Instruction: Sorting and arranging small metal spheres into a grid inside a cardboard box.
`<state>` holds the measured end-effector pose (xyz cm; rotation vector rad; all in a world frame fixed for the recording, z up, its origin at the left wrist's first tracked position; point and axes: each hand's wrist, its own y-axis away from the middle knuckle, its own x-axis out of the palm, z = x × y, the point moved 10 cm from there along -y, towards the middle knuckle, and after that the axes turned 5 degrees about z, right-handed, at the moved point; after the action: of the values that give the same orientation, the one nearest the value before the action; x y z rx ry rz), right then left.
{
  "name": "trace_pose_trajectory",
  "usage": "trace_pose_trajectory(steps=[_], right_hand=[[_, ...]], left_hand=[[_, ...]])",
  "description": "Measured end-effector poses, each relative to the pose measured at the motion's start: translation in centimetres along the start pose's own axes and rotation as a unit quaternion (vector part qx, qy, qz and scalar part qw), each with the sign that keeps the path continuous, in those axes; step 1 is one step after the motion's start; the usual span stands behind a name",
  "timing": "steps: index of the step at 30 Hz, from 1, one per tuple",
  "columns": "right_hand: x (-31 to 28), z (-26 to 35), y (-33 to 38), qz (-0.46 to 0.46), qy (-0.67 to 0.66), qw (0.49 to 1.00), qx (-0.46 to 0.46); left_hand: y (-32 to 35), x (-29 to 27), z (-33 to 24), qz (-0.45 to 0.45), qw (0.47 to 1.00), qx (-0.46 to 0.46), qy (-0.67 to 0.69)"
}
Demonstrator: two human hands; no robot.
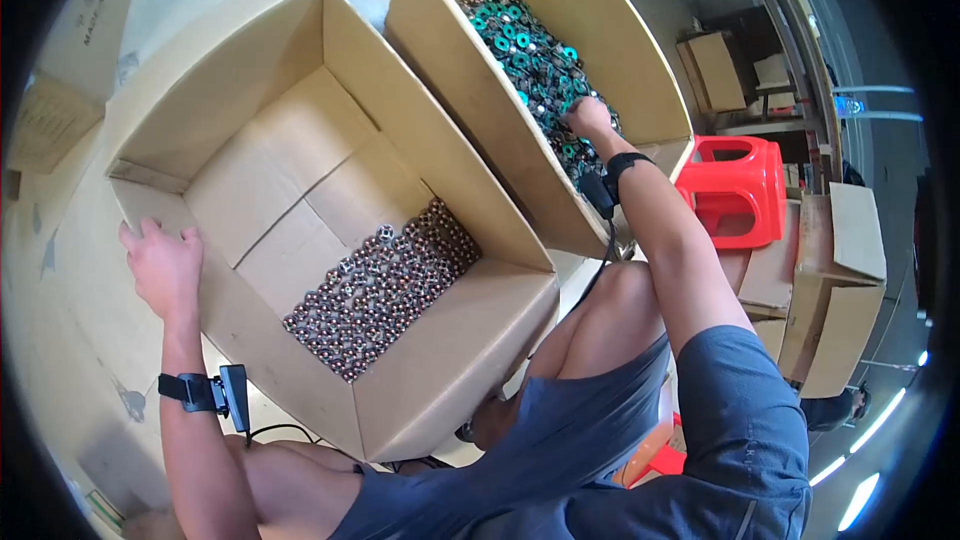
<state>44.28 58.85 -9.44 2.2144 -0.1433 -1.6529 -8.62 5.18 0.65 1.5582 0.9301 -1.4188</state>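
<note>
One hand, the left [165, 265], lies with parted fingers over the left rim of a large brown cardboard box [455, 365], holding no part; shiny round brown metal parts [375, 295] sit inside, to its right. The right hand [590, 118], reaching forward, curls among small black-and-teal ring-shaped parts [515, 40] in a second brown cardboard box [630, 40]; whether it holds any, I cannot tell.

I sat in what looked like a factory workshop: cartons [465, 360] of small metal parts [385, 290] stood before me, with a red plastic stool [760, 190] and strip lights [876, 424] beyond.
</note>
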Motion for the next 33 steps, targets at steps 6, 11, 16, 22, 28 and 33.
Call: trace_pose_trajectory(steps=[6,11,16,22,28,33], right_hand=[[0.3,0.3,-0.4,-0.011,0.006,1.000,-0.016],[-5.4,-5.8,-1.6,-0.074,-0.268,0.961,0.010],[-20.2,9.7,9.1,-0.018,-0.652,0.715,-0.253],[-16.4,31.1,26.9,0.254,-0.384,0.743,-0.485],[0.0,37.3,25.0,0.183,-0.024,0.841,-0.508],[9.6,38.4,21.7,0.172,0.130,0.832,-0.511]], left_hand=[[-0.4,0.3,1.6,0.008,1.000,0.011,0.009],[-0.1,0.9,-1.1,-0.003,1.000,0.012,0.004],[0.0,-0.5,0.6,-0.003,1.000,0.000,-0.003],[0.2,0.3,1.1,-0.008,1.000,-0.007,0.011],[0.2,0.0,1.0,-0.003,0.999,-0.017,0.030],[-0.1,0.2,1.4,-0.040,0.998,-0.001,0.053]])
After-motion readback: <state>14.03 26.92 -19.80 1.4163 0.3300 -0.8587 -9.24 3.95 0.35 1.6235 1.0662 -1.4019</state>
